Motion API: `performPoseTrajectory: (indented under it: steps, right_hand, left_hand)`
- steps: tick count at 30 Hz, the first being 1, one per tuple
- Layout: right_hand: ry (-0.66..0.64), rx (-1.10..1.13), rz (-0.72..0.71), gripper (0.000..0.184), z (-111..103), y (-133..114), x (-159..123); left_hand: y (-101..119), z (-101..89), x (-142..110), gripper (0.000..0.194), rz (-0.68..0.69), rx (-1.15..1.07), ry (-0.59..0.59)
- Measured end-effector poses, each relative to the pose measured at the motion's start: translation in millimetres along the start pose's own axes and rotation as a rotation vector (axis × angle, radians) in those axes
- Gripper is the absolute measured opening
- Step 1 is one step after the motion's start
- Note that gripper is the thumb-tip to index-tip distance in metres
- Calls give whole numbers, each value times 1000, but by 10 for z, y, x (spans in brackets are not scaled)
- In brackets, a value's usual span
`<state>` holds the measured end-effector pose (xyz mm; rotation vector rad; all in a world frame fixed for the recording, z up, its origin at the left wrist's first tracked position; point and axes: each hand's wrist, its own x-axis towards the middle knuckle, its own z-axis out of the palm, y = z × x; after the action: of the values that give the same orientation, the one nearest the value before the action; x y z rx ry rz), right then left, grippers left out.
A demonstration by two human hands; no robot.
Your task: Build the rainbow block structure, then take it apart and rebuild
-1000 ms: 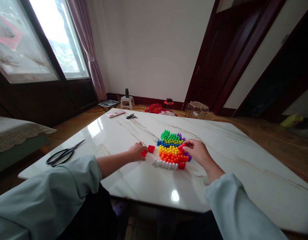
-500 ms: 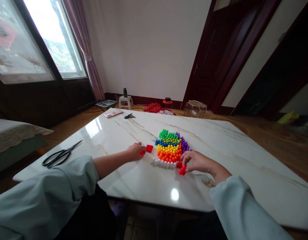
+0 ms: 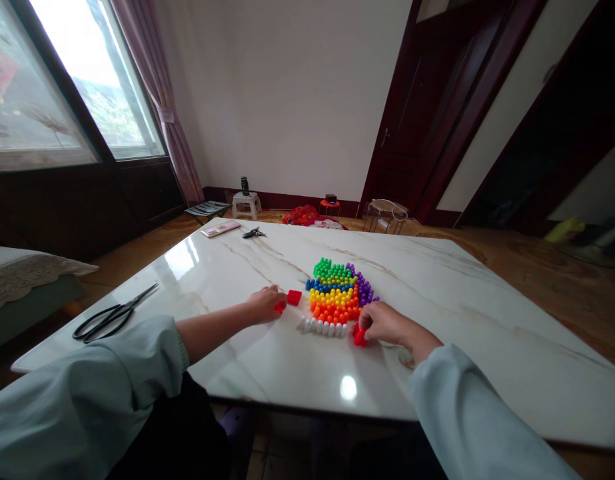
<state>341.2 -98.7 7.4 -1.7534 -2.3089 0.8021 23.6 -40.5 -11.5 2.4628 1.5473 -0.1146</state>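
In the head view, my left hand [image 3: 263,305] rests low over the table with its fingers curled round a small red plastic piece [image 3: 280,307]. Just beyond its fingertips lies a red block-like cluster [image 3: 294,297]. My right hand [image 3: 383,323] pinches a red plastic piece [image 3: 360,339] close to the table, right of the white row. Between both hands sits a group of small round-topped plastic pieces in colour bands: green [image 3: 332,268], blue [image 3: 326,287], yellow [image 3: 330,299], orange [image 3: 334,311], purple [image 3: 363,283] and white [image 3: 324,327]. Their exact kind is too small to tell.
Black-handled scissors [image 3: 112,316] lie at the table's left. Toward the far edge are a phone [image 3: 220,229] and small dark pliers or snips [image 3: 254,233]. The marble-patterned table [image 3: 467,313] ends close before me. Stools [image 3: 246,203] stand on the floor beyond.
The whole view has shifted slightly, moving things a little leftward. My right hand has brought its red piece against the other red piece beside the white row. My left hand stays nearly in place.
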Motion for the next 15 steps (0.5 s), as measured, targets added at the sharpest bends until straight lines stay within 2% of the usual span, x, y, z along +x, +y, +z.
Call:
performPoseTrajectory:
  steps: [4,8,11,15]
  right_hand:
    - [-23,-69,122,24,-119,94,-103]
    - [21,-209,254,20,-223,116,-202]
    - [125,-213,212,16,-247,49,-198]
    - [238,-83,79,15,-154,-16,-59]
  left_hand:
    - [-9,12,15,26,0,-25,7]
    - [-20,32,33,25,5,-76,18]
    - [-26,38,52,23,11,-142,25]
    - [-54,17,90,18,-18,-282,36]
